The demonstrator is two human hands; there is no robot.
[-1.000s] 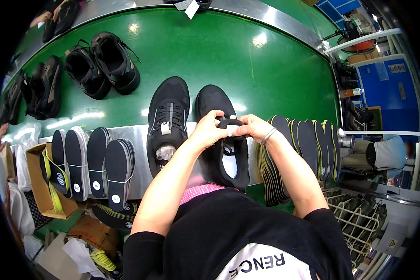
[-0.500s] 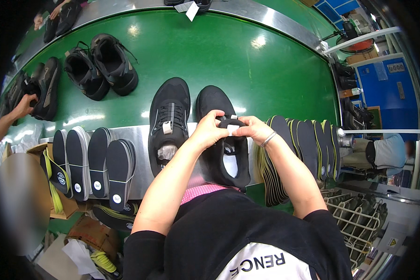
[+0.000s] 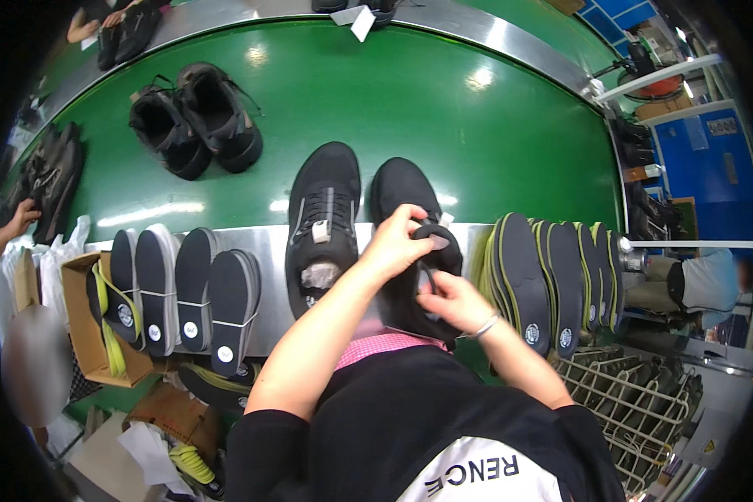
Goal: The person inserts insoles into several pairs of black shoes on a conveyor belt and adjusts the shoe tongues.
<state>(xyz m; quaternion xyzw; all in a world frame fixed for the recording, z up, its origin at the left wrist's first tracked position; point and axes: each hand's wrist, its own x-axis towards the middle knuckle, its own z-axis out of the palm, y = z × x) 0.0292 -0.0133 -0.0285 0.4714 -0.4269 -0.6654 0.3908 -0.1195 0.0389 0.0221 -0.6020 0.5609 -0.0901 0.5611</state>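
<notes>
Two black lace-up shoes stand side by side before me at the near edge of the green table. The left shoe [image 3: 326, 213] has crumpled pale paper in its opening and is untouched. On the right shoe [image 3: 402, 186], my left hand [image 3: 397, 243] is closed on the padded tongue [image 3: 443, 236], which carries a white label. My right hand [image 3: 460, 303] is at the opening of that same shoe, thumb and fingers drawn together at the inner side. What these fingers pinch is dark and partly hidden. The shoe's inside is mostly covered by my hands.
Stacks of dark insoles [image 3: 197, 289] lie on the metal edge at left, yellow-rimmed insoles [image 3: 523, 280] at right. Another black pair [image 3: 217, 125] stands farther back. A co-worker's hand [image 3: 27, 216] touches shoes at far left. An open carton [image 3: 100, 318] and a wire rack [image 3: 627, 402] flank me.
My right hand has left the tongue and moved nearer to me, into the shoe's opening. The left hand stays at the tongue. The co-worker's hand and shoes at far left have shifted.
</notes>
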